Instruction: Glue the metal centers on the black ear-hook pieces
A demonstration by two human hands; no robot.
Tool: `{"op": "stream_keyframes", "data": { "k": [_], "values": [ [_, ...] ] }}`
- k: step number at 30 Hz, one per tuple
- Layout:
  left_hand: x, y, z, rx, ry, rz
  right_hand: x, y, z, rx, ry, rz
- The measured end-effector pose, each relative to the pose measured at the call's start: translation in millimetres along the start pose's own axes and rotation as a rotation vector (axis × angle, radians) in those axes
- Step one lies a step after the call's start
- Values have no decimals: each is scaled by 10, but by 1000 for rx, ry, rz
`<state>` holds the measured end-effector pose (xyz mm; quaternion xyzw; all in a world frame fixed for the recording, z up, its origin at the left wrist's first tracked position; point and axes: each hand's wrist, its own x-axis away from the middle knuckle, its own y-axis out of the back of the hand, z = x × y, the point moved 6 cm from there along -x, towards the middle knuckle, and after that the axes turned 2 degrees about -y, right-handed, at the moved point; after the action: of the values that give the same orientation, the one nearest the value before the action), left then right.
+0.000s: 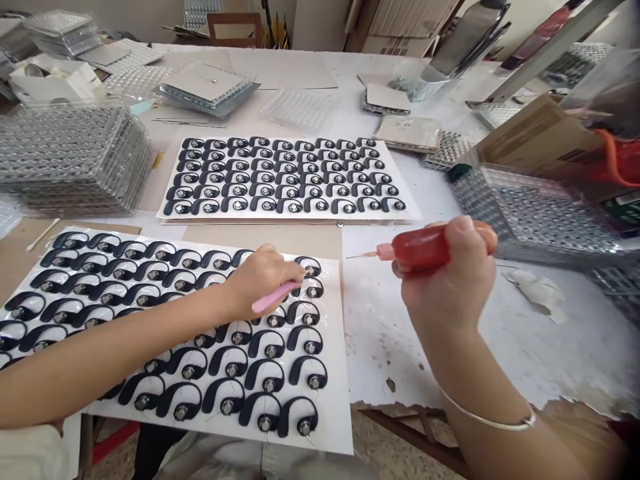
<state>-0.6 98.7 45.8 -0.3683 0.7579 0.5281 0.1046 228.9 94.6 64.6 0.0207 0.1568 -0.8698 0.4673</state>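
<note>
My left hand [263,283] pinches a pink stick [275,297] and rests over a white sheet [333,413] that carries rows of black ear-hook earphone parts [265,413] under clear film. Some of those parts are hidden under my hand and forearm. To the right of that sheet, my right hand [447,273] grips a red glue bottle [423,247] lying sideways, its thin needle tip pointing left toward the sheet. A second white sheet [300,215] with similar black parts lies farther back on the table.
Stacks of clear plastic trays [75,160] rise at the left, and a tray of metallic parts [530,220] sits at the right beside cardboard [530,140]. More trays and boards lie along the back. The white table covering is stained and torn near the front right.
</note>
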Motion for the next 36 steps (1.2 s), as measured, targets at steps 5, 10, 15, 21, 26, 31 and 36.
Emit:
{"op": "stream_keyframes", "data": {
  "k": [5, 10, 15, 21, 26, 31, 36],
  "values": [
    [112, -103, -432, -282, -233, -24, 166, -35, 55, 122, 112, 118],
    [118, -205, -559, -450, -263, 13, 416, -82, 16, 243, 339, 154],
    [136, -255, -563, -510, -303, 32, 480, -160, 7, 305, 453, 294],
    [208, -365, -625, -618, -393, 41, 560, -300, 28, 390, 539, 441],
    [224, -411, -631, -674, -397, 65, 586, -322, -19, 437, 536, 474],
    [219, -406, -624, -652, -389, 72, 599, -339, -39, 457, 545, 493],
    [221, -402, -625, -631, -398, 70, 612, -368, -19, 462, 575, 500]
  ]
}}
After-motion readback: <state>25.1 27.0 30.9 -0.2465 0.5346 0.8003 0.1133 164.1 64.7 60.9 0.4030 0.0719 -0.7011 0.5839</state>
